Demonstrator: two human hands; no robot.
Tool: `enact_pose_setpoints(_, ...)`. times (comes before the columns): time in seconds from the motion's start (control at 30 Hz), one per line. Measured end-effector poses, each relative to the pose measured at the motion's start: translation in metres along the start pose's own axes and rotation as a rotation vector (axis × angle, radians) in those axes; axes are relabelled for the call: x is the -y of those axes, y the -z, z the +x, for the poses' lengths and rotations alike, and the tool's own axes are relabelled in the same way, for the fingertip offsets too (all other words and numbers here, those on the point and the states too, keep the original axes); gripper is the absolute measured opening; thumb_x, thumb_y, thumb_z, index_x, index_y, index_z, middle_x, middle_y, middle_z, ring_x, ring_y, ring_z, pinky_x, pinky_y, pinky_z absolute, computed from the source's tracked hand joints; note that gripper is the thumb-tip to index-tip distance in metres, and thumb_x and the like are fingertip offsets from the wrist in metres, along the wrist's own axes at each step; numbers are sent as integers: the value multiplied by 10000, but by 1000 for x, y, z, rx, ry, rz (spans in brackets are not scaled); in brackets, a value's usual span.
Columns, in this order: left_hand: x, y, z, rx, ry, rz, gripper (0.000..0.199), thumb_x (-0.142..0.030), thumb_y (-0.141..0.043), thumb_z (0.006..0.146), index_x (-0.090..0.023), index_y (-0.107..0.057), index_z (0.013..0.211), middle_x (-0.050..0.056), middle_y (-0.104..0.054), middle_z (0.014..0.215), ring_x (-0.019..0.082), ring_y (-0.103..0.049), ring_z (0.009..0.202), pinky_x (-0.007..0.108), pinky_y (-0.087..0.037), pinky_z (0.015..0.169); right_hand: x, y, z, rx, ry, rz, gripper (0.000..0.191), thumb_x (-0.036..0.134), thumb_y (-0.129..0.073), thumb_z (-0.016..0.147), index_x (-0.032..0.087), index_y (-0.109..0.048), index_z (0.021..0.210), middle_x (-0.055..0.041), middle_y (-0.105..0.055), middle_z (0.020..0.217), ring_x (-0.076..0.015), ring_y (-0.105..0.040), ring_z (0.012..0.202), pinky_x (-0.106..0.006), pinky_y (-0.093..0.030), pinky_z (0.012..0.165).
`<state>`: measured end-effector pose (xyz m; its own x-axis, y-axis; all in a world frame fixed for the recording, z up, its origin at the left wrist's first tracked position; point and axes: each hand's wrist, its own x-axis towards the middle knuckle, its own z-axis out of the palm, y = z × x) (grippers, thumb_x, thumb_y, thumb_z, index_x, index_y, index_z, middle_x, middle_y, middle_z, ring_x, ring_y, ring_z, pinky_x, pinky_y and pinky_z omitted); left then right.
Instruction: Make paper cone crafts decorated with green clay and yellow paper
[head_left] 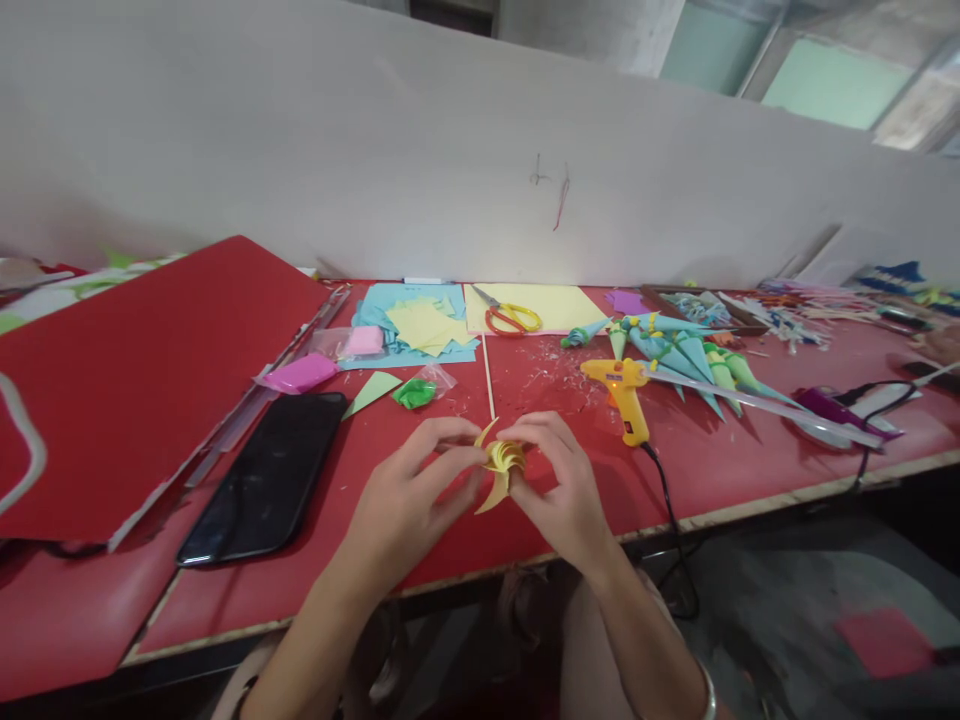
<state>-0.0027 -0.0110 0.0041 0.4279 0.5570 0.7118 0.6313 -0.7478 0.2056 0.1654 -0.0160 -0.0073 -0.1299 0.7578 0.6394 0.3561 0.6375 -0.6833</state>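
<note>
Between my two hands, above the front of the red table, is a curled yellow paper piece (504,460) with narrow, fanned strips. My left hand (420,485) pinches its left side between thumb and fingers. On the other side, my right hand (562,490) grips the curled strips with thumb and forefinger. Just beyond my hands lie a bright green clay packet (415,393) and a pale green paper triangle (373,391). To the right of my hands rests a yellow glue gun (624,398) with a long clear glue stick in its back.
A black phone (266,480) lies left, beside a large red board (150,380). Scissors (510,310) rest on pale yellow paper, near stacked yellow and blue sheets (427,325). Blue and green paper cones (675,355) are heaped back right. The glue gun's cord (664,490) hangs over the table's front edge.
</note>
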Motion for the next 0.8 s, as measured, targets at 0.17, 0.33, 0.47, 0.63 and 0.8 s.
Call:
enact_pose_setpoints(0.17,-3,-1,0,179,137,-158,482,-362,-601,742,-205,-428,1164,115,-549,1155,223,-541,1057,358,-479,856,2,-3,1,-63,-32,-45,146,93,-506,756,194,-583,828,-16,-528,765,-127,-506,638,-253,-448,610)
enact_pose_setpoints(0.33,-5,-14,-5,278,286,-221,824,-329,-622,724,-195,-123,1366,169,-402,1343,250,-446,1189,369,-467,882,3,-6,0,-41,-21,-30,173,62,-508,732,195,-578,818,-17,-533,777,-130,-514,665,-250,-451,612)
enact_pose_setpoints(0.47,-2,-17,-6,295,294,-212,636,-210,-567,759,-208,-266,1320,96,-584,1176,194,-583,1023,308,-498,813,3,-7,-1,-32,-18,-8,182,47,-504,725,189,-575,815,-20,-532,780,-132,-523,685,-254,-453,633)
enact_pose_setpoints(0.63,0,-12,-2,295,246,-177,358,-268,-568,767,-198,-511,1114,67,-655,1049,182,-621,931,291,-498,788,3,-6,0,-28,-32,10,162,52,-493,743,183,-568,803,-19,-530,772,-127,-520,678,-249,-447,623)
enact_pose_setpoints(0.8,-1,-11,1,244,219,-166,263,-247,-535,785,-195,-545,1042,53,-679,980,166,-642,861,259,-506,733,3,-7,0,-30,-38,21,164,61,-479,751,188,-560,815,-21,-531,785,-134,-523,695,-260,-448,629)
